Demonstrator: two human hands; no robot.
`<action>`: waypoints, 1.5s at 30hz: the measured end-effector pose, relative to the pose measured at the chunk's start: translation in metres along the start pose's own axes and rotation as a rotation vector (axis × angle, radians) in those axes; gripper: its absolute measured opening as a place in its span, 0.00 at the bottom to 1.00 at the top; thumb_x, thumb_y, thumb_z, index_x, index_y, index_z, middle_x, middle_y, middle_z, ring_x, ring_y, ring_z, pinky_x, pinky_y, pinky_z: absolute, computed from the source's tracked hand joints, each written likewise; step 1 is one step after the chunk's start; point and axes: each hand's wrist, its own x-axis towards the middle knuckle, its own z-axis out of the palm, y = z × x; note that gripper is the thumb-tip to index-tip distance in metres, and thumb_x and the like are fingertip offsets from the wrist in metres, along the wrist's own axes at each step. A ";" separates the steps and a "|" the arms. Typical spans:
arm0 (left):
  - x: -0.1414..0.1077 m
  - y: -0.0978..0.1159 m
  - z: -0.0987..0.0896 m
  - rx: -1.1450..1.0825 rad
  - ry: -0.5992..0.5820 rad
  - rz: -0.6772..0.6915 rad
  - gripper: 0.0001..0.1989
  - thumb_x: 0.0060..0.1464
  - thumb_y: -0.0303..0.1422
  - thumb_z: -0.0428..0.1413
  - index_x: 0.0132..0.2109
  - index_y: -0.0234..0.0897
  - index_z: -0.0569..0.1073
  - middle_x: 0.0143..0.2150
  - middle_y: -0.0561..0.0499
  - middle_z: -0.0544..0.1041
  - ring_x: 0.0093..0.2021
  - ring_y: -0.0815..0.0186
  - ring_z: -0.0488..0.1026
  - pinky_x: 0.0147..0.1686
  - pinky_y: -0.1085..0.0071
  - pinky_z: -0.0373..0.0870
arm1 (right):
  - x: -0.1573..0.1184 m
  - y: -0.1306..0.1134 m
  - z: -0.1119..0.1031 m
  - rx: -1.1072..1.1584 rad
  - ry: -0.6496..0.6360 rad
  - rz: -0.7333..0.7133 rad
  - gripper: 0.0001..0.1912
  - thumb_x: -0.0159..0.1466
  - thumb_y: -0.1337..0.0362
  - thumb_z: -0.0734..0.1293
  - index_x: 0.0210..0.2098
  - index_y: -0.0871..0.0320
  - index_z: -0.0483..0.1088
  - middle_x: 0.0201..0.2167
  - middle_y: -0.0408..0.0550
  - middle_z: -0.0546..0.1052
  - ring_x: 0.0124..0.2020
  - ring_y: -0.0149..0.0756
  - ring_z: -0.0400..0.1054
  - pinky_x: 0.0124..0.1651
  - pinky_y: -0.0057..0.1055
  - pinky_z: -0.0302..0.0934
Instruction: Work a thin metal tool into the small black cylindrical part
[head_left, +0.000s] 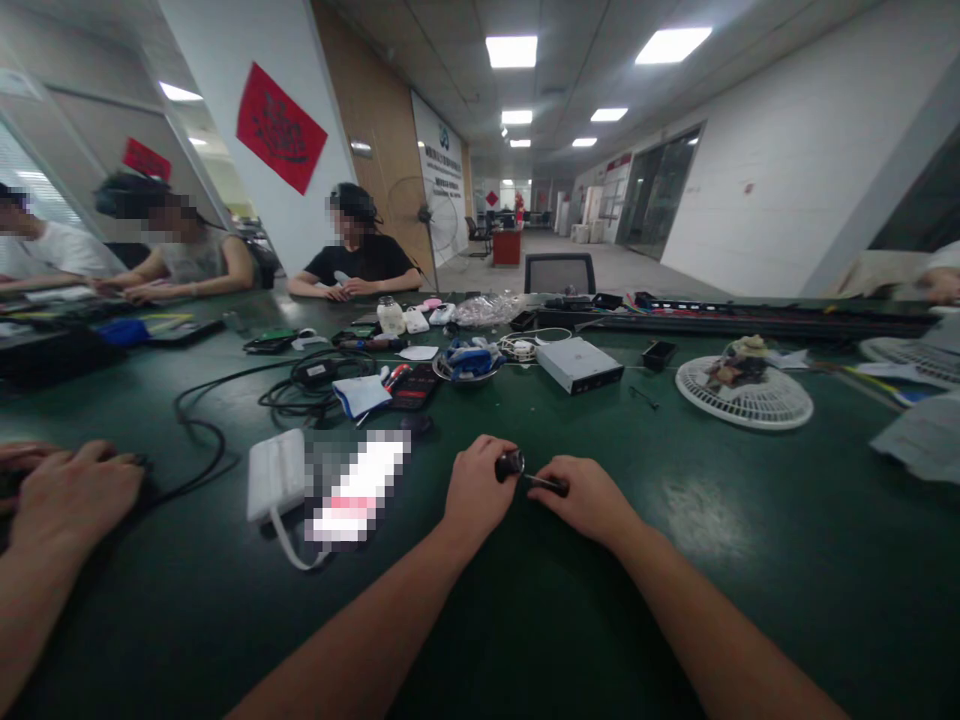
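Observation:
My left hand (481,488) is closed around a small dark cylindrical part (511,464), its round end facing right. In my right hand (589,497) is a small screwdriver (553,485) with a dark handle, gripped between thumb and fingers. Its thin metal shaft points left toward the cylinder's end; whether the tip touches it I cannot tell. Both hands are close together just above the dark green table (517,640). My left fingers hide most of the cylinder.
A white power bank (276,475) with a cable lies beside a blurred phone (360,490). A co-worker's hands (82,490) are at far left. Beyond are black cables (300,385), an optical drive (579,364), a blue-filled bowl (469,360) and a white fan grille (772,405).

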 end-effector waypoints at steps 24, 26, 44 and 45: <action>-0.003 0.006 -0.003 -0.017 -0.189 0.196 0.17 0.51 0.27 0.65 0.48 0.46 0.78 0.48 0.53 0.77 0.49 0.60 0.73 0.50 0.61 0.67 | 0.002 0.017 0.000 0.192 0.167 0.109 0.09 0.59 0.61 0.73 0.40 0.53 0.78 0.34 0.43 0.80 0.29 0.33 0.69 0.34 0.30 0.62; -0.003 0.006 -0.004 -0.023 -0.202 0.197 0.17 0.51 0.27 0.64 0.49 0.46 0.78 0.48 0.52 0.77 0.49 0.60 0.73 0.51 0.61 0.68 | 0.001 0.016 -0.001 0.165 0.153 0.093 0.08 0.59 0.61 0.72 0.39 0.53 0.78 0.33 0.43 0.80 0.29 0.34 0.69 0.34 0.30 0.62; -0.003 0.009 -0.005 0.021 -0.336 0.290 0.19 0.59 0.28 0.60 0.57 0.46 0.74 0.54 0.50 0.76 0.54 0.59 0.71 0.54 0.61 0.65 | 0.002 0.011 -0.007 0.108 0.103 0.145 0.08 0.61 0.62 0.70 0.40 0.51 0.77 0.33 0.42 0.81 0.33 0.37 0.74 0.37 0.31 0.62; -0.003 0.009 -0.005 0.024 -0.339 0.294 0.19 0.59 0.28 0.59 0.57 0.46 0.73 0.54 0.50 0.76 0.54 0.59 0.71 0.54 0.61 0.65 | 0.002 0.012 -0.006 0.109 0.100 0.147 0.07 0.62 0.62 0.70 0.40 0.51 0.77 0.32 0.41 0.81 0.33 0.37 0.74 0.37 0.31 0.62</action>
